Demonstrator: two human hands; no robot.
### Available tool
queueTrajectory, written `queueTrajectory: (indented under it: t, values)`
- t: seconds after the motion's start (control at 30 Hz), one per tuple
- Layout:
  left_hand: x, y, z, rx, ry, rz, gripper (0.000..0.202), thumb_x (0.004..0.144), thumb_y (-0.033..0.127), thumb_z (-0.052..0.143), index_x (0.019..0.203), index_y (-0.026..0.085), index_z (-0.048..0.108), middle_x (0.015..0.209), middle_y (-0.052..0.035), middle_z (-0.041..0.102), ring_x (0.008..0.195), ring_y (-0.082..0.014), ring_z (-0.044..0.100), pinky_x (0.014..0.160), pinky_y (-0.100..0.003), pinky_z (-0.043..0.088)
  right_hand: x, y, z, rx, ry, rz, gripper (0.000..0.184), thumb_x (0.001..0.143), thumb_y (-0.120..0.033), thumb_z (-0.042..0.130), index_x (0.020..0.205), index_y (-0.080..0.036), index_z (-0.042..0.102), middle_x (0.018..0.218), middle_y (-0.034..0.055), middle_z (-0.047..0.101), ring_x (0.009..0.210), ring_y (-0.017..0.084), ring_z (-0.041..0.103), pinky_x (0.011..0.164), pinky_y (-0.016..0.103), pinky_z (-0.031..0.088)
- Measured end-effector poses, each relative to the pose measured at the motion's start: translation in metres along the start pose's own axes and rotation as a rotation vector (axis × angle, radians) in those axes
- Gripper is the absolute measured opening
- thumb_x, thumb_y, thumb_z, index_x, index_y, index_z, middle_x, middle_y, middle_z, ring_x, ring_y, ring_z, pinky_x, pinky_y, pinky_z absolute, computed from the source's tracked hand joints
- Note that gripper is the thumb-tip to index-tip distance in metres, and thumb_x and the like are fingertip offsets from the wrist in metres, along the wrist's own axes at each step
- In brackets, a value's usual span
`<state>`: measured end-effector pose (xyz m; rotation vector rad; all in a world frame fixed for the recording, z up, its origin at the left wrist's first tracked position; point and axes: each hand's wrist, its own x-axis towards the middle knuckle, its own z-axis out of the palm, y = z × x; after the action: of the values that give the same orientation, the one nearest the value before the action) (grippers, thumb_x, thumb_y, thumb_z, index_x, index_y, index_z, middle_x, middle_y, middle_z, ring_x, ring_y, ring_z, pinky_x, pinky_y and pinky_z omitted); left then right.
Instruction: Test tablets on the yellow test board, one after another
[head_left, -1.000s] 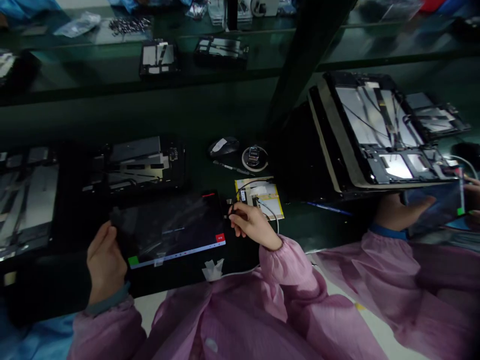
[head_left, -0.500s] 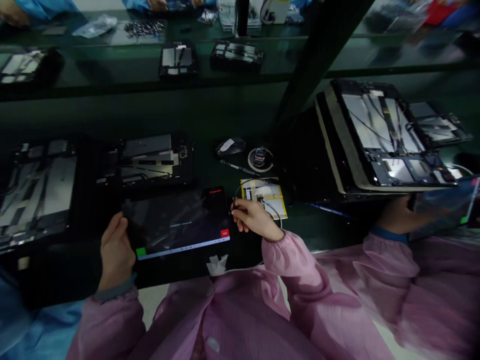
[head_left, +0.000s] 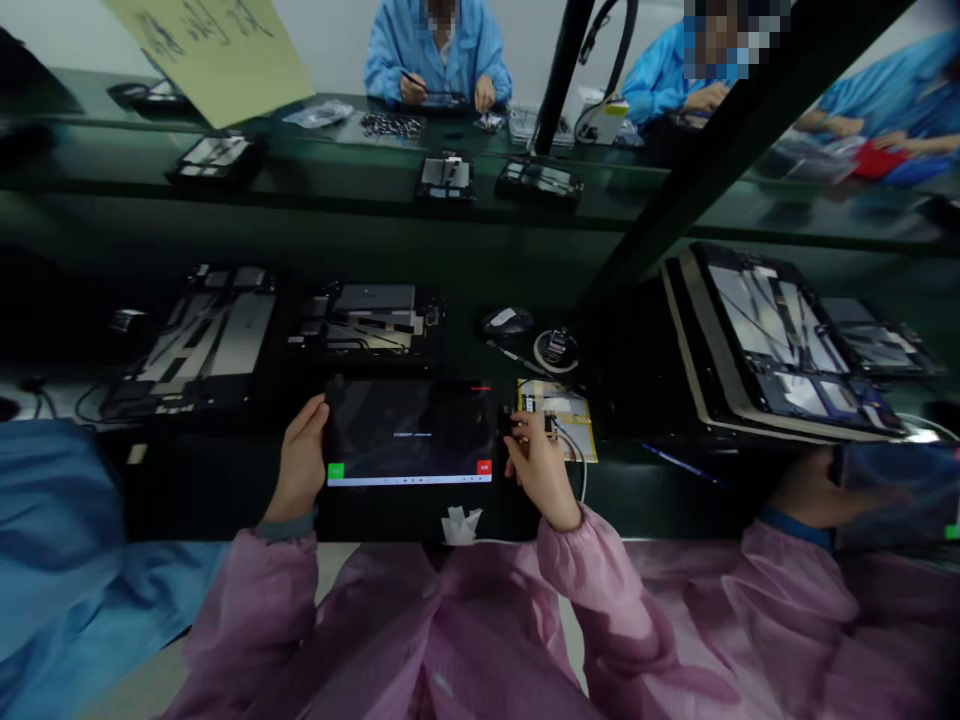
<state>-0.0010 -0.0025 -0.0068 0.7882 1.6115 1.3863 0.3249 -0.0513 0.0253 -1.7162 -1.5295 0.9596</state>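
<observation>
A dark tablet (head_left: pixel 409 432) with a lit screen, a green mark at its lower left and a red mark at its lower right, lies flat before me. My left hand (head_left: pixel 300 460) grips its left edge. My right hand (head_left: pixel 534 462) pinches a small black cable plug at the tablet's right edge. A white cable (head_left: pixel 576 458) runs from that plug past my wrist. A yellow-edged part (head_left: pixel 561 412) lies just right of the tablet.
Opened tablet chassis (head_left: pixel 367 318) lie behind the tablet and to the left (head_left: pixel 196 340). A mouse (head_left: pixel 507 321) and a tape roll (head_left: pixel 556 350) sit at centre. A tilted stack of chassis (head_left: pixel 780 345) stands at right. A co-worker's pink sleeve (head_left: pixel 825 590) is at right; people in blue sit opposite.
My head has lifted, so the far bench and the people there now show. The tablet has been set level. My right hand has stayed at its right edge on the plug.
</observation>
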Motion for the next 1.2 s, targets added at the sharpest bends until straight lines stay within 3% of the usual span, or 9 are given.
queueTrajectory:
  t: [0.13, 0.27, 0.4, 0.6, 0.8, 1.03, 1.1, 1.2]
  values:
    - [0.007, -0.002, 0.005, -0.081, 0.035, -0.077, 0.042, 0.073, 0.040, 0.073, 0.109, 0.019, 0.070, 0.122, -0.0075, 0.067, 0.122, -0.0267, 0.057, 0.113, -0.042, 0.036, -0.003, 0.005, 0.003, -0.282, 0.066, -0.218, 0.024, 0.091, -0.020, 0.045, 0.111, -0.020, 0.058, 0.082, 0.0039, 0.067, 0.068, 0.017, 0.068, 0.073, 0.030, 0.053]
    - [0.012, -0.005, 0.008, -0.143, 0.007, -0.085, 0.042, 0.071, 0.041, 0.073, 0.108, 0.020, 0.070, 0.123, -0.0076, 0.066, 0.125, -0.0273, 0.054, 0.114, -0.042, 0.034, 0.003, 0.010, -0.001, -0.437, 0.078, -0.341, 0.024, 0.093, -0.022, 0.048, 0.112, -0.021, 0.062, 0.102, 0.0081, 0.069, 0.086, 0.022, 0.069, 0.075, 0.032, 0.054]
    - [0.014, -0.006, 0.010, -0.195, 0.004, -0.096, 0.038, 0.072, 0.037, 0.073, 0.105, 0.019, 0.071, 0.123, -0.0085, 0.066, 0.126, -0.0278, 0.053, 0.114, -0.043, 0.033, 0.012, 0.012, -0.006, -0.443, 0.054, -0.415, 0.020, 0.095, -0.024, 0.049, 0.106, -0.022, 0.065, 0.103, 0.0069, 0.069, 0.090, 0.021, 0.069, 0.077, 0.031, 0.054]
    - [0.016, -0.010, 0.010, -0.193, -0.027, -0.066, 0.038, 0.075, 0.039, 0.071, 0.108, 0.019, 0.070, 0.127, -0.0087, 0.064, 0.129, -0.0279, 0.051, 0.113, -0.044, 0.034, 0.017, 0.012, -0.010, -0.430, 0.053, -0.447, 0.018, 0.094, -0.025, 0.049, 0.100, -0.022, 0.066, 0.097, 0.0059, 0.069, 0.088, 0.021, 0.068, 0.075, 0.030, 0.053]
    - [0.015, -0.006, 0.008, -0.242, -0.048, -0.108, 0.036, 0.075, 0.037, 0.071, 0.107, 0.020, 0.071, 0.124, -0.0070, 0.066, 0.124, -0.0262, 0.055, 0.113, -0.042, 0.034, 0.017, 0.011, -0.009, -0.418, 0.056, -0.416, 0.016, 0.092, -0.025, 0.051, 0.097, -0.021, 0.066, 0.092, 0.0050, 0.069, 0.069, 0.016, 0.063, 0.065, 0.028, 0.050]
    - [0.010, 0.002, 0.006, -0.268, -0.108, -0.113, 0.036, 0.073, 0.038, 0.073, 0.104, 0.020, 0.072, 0.123, -0.0072, 0.067, 0.125, -0.0255, 0.055, 0.112, -0.040, 0.036, 0.018, 0.010, -0.010, -0.387, 0.044, -0.411, 0.017, 0.091, -0.026, 0.050, 0.094, -0.020, 0.066, 0.084, 0.0041, 0.066, 0.062, 0.015, 0.059, 0.062, 0.026, 0.047]
    - [0.009, 0.005, 0.004, -0.267, -0.170, -0.109, 0.040, 0.069, 0.035, 0.075, 0.106, 0.020, 0.072, 0.125, -0.0066, 0.066, 0.128, -0.0267, 0.052, 0.113, -0.039, 0.035, 0.018, 0.010, -0.010, -0.380, 0.045, -0.403, 0.017, 0.090, -0.027, 0.051, 0.093, -0.020, 0.066, 0.082, 0.0038, 0.065, 0.061, 0.014, 0.058, 0.061, 0.026, 0.047]
    - [0.007, 0.010, -0.003, -0.248, -0.359, -0.093, 0.056, 0.067, 0.029, 0.076, 0.122, 0.022, 0.066, 0.133, -0.0055, 0.061, 0.134, -0.0284, 0.045, 0.114, -0.039, 0.034, 0.018, 0.010, -0.010, -0.385, 0.054, -0.394, 0.017, 0.089, -0.027, 0.051, 0.093, -0.020, 0.066, 0.081, 0.0035, 0.065, 0.060, 0.014, 0.057, 0.060, 0.025, 0.047]
